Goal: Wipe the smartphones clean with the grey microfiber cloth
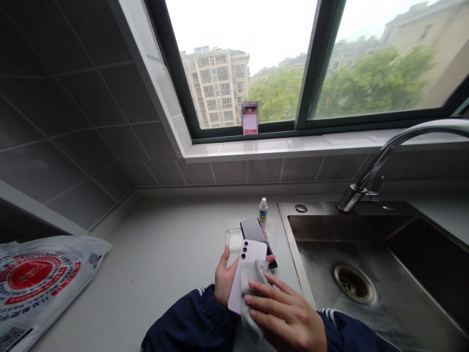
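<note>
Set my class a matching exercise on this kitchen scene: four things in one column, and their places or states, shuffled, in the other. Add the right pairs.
Things
1. Lilac phone
2. Cloth
3. Spray bottle
4. Plastic bag

Places or states
A. Standing upright, with a white top
B. Held in the left hand
C. Printed in red, at the left edge of the picture
D. Grey, lying under the fingers of the right hand

Right pairs: 1-B, 2-D, 3-A, 4-C
</note>
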